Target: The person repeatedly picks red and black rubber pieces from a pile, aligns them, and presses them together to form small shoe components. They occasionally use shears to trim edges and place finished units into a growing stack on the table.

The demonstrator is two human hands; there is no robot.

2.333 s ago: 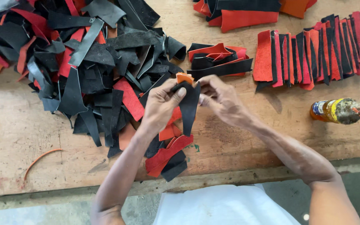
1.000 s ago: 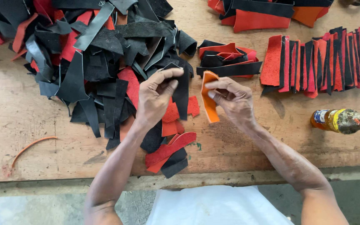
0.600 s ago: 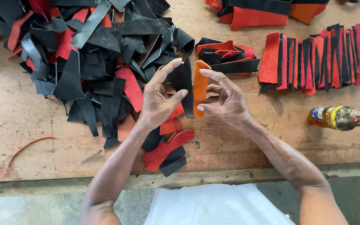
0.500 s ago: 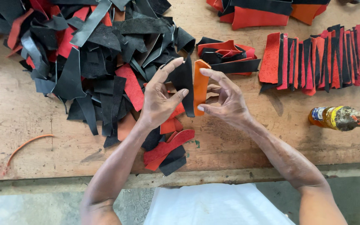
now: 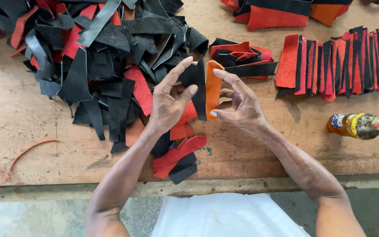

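Above table [image 5: 5,114], hands pinch black strip [image 5: 197,87], orange strip [image 5: 213,90]

An orange leather strip [image 5: 213,90] stands upright, pinched top and bottom, above the wooden workbench. A black leather strip [image 5: 197,85] stands upright just beside it on the left, edge against edge.

On the worn wooden table [image 5: 251,149], the loose heap of black and red leather scraps [image 5: 97,57] lies to the left. A neat overlapping row of red and black leather strips [image 5: 343,61] lies to the right, with the orange glue bottle on its side [image 5: 358,126] in front of it. Between heap and row sits a small stack of red and black leather pieces [image 5: 242,61]. A thin orange cord [image 5: 29,149] lies at the near left.
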